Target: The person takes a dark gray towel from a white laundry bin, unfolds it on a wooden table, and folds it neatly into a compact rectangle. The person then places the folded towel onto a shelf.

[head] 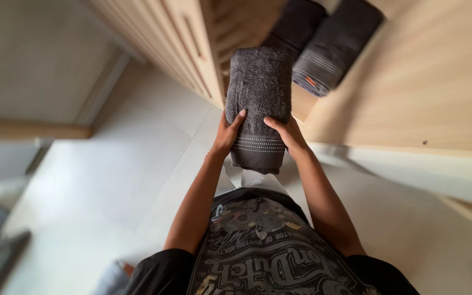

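A rolled dark grey towel [259, 104] is clasped between the left hand [226, 134] and right hand [286, 133], fingers closed against its lower end. Two similar folded towels [323, 41] are seen beyond the hands on the wooden shelf [411, 82]. Even pressure from both sides is judged necessary so the roll is kept tight.

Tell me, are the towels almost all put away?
Two folded dark towels already lie on the wooden shelf. A third grey towel is in hand, held by the left hand and right hand at the shelf's edge, not yet set down. No other loose towels show.
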